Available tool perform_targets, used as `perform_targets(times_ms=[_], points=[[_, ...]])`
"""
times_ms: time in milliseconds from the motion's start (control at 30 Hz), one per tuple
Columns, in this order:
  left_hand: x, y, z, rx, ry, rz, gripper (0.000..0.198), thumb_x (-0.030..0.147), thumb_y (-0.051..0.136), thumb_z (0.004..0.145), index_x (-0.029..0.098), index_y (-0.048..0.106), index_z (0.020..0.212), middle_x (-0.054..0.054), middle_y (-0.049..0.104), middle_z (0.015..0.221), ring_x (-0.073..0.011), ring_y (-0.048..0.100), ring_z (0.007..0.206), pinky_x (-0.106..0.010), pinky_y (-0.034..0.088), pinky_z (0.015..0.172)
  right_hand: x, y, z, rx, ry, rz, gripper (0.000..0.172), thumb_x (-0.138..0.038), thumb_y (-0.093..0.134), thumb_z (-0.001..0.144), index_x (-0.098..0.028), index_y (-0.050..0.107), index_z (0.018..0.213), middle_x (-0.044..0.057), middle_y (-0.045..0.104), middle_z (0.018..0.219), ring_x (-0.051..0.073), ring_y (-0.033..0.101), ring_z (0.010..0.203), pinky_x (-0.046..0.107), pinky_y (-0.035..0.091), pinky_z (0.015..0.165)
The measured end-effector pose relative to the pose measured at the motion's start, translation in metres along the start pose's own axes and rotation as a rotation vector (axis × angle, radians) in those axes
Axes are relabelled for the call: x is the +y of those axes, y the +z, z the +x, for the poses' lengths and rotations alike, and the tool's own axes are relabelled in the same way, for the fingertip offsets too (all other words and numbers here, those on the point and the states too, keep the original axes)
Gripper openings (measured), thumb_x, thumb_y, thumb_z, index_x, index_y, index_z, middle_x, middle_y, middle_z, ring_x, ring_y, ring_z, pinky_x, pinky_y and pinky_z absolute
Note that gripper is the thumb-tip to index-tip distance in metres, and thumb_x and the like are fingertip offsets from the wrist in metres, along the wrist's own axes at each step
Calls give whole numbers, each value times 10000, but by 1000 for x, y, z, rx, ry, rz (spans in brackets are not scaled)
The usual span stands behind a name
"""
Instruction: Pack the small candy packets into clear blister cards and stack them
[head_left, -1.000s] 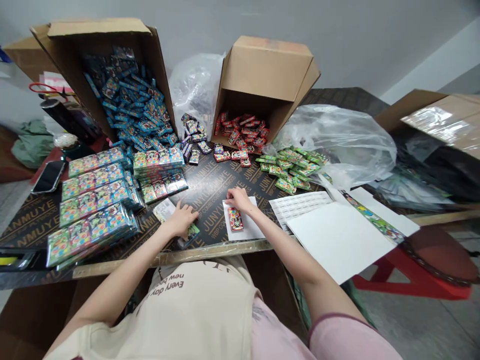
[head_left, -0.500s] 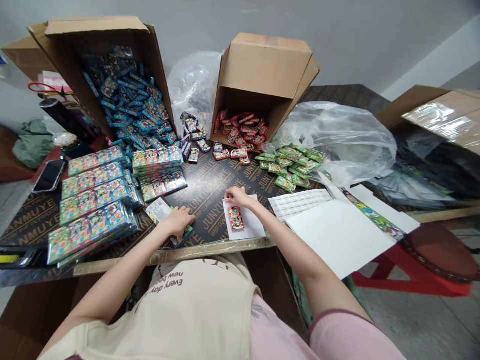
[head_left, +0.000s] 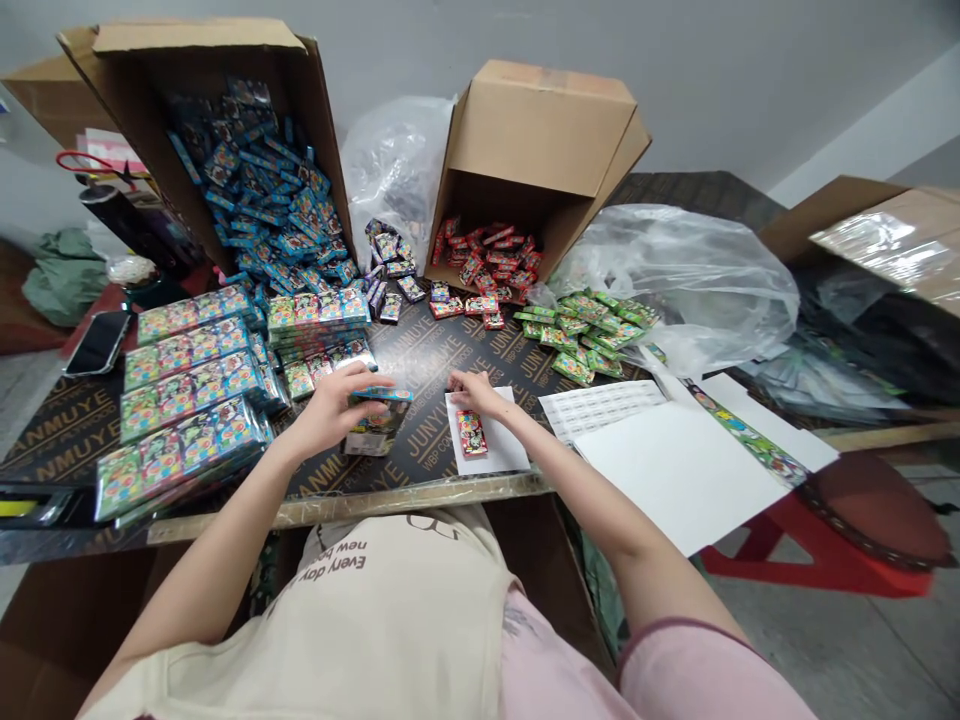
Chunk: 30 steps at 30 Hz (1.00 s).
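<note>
My left hand grips a small printed packet with a blue top edge, held up off the dark table near its front. My right hand rests with its fingers on a white paper sheet, holding nothing. Just below those fingers, a small red-and-green patterned packet lies flat on the sheet. The table is dark printed plywood. Shrink-wrapped stacks of colourful packets stand just beyond my left hand.
Two tipped cardboard boxes spill blue packets and red packets. Loose green packets lie by a clear plastic bag. More wrapped packs lie at the left, a phone beyond them, and a white board at the right.
My left hand has lifted the packet from the table and turned it up on edge. My right hand and the red packet stay in nearly the same place.
</note>
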<state>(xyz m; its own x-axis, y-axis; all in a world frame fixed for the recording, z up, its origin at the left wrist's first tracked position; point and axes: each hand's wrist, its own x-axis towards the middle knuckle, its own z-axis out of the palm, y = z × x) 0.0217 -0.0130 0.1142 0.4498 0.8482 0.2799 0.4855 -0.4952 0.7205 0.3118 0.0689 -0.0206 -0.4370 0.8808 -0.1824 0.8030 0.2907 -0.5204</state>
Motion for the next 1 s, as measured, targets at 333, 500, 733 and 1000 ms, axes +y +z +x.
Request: perform_targets(times_ms=[333,500,733,1000], points=[[-4,12,-11,16,-78,-75,203,289,661,810,200,717,983,-49,616,841,-197,591,803,-313,453,731,-3,-19,16,-122,-43,25,54,-168,666,693,-147,677,644,3,654,592,128,526,610,290,288,755],[-8,15,-15,24,-74,-104,215,300,677,796,206,720,985,-50,626,840,-198,597,802,-315,464,724,-4,-15,13,-88,-83,24,52,-136,637,689,-142,642,638,-9,628,588,123,514,610,268,299,733],[-15,19,-18,166,-150,-184,193,317,682,780,201,726,928,-40,666,816,-192,612,786,-305,468,726,0,1,5,65,-99,23,144,-119,592,757,-137,656,884,14,680,733,144,573,699,293,315,820],[-31,30,-15,354,-290,-157,161,263,667,742,175,695,874,-46,703,884,-198,629,829,-334,474,792,0,19,-10,231,-127,-65,168,-143,504,852,-161,644,760,106,686,902,222,550,905,373,280,899]])
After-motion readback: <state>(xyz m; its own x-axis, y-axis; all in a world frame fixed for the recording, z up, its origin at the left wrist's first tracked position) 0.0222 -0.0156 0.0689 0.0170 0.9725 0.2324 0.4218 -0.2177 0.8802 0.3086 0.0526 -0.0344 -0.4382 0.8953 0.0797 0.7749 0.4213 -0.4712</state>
